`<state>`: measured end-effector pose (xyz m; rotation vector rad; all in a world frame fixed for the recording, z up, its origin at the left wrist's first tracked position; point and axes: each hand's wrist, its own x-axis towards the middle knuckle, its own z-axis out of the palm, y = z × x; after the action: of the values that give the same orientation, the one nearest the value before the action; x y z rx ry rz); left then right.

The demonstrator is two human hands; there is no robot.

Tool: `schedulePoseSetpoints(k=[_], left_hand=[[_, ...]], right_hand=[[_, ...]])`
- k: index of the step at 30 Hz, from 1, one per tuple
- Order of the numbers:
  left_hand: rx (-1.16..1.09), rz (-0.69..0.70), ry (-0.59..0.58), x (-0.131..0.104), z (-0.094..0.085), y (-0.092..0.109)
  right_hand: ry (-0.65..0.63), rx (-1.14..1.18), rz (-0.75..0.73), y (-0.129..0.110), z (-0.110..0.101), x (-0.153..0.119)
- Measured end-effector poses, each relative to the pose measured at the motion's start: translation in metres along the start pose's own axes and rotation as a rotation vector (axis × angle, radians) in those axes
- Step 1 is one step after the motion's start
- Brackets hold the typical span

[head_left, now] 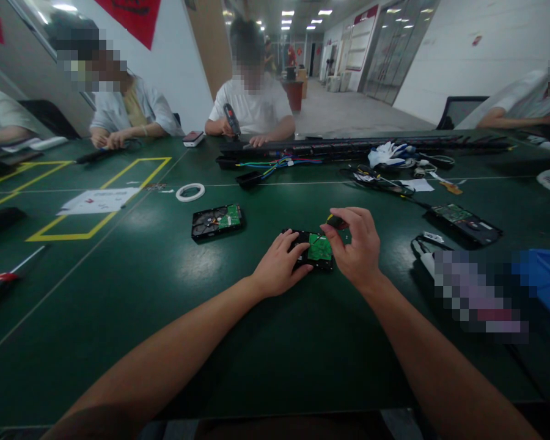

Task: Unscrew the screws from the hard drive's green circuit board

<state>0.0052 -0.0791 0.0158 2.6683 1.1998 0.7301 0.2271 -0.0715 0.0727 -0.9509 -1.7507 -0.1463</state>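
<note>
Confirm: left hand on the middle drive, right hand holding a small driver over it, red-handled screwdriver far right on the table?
No: the red-handled screwdriver lies far left on the table, per the head view. Rest holds: left hand on the middle drive, right hand holding the small driver over it.

The left hand (282, 266) presses on a drive (319, 249) on the table (238, 330); the right hand (358, 247) grips a screwdriver (333, 220) over its green board. Another drive (217, 222) lies left of the left hand, a third (462, 223) right of the right hand. A white ring (190, 192) lies beyond the left hand.
</note>
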Motion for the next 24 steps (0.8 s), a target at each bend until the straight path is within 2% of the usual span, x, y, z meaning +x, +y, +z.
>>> schedulePoseSetpoints(k=[10, 14, 18, 24], left_hand=[[0.008, -0.003, -0.007, 0.0006, 0.0013, 0.0003], [0.011, -0.003, -0.005, 0.0012, 0.0011, 0.0005], [0.005, 0.004, -0.005, 0.0012, 0.0002, 0.0005], [-0.001, -0.004, -0.006, 0.0005, -0.0003, 0.0008]], right_hand=[[-0.102, 0.152, 0.041, 0.0022, 0.0036, -0.0059], [-0.056, 0.086, -0.009, -0.0005, 0.0017, -0.0029], [-0.006, 0.012, 0.0, -0.0007, 0.0008, -0.0001], [-0.064, 0.073, 0.021, 0.0042, 0.002, -0.0048]])
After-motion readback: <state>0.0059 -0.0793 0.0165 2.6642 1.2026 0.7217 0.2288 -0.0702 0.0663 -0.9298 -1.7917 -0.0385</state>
